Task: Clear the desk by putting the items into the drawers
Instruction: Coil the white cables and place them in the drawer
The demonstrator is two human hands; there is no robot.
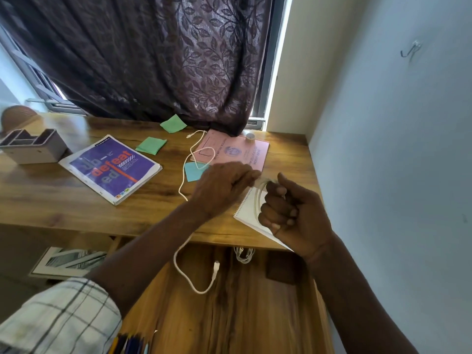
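A long white cable (195,152) snakes across the wooden desk (63,200). Its other end (194,282) hangs in a loop over the open drawer (229,315). My right hand (288,215) grips a few coiled turns of this cable above a spiral notepad (246,213). My left hand (224,187), fingers curled, pinches the cable just left of the coil. On the desk lie a purple book (109,167), two green sticky notes (173,123) (150,145), a blue one (192,172), a pink booklet (235,149) and a tape roll (250,137).
The open drawer holds a coiled white cable (244,254), a dark wallet (283,267) and pencils (127,343). A grey organiser (33,146) and a brown woven object (18,118) stand at the desk's left. A curtain (153,60) hangs behind; a wall (396,149) bounds the right.
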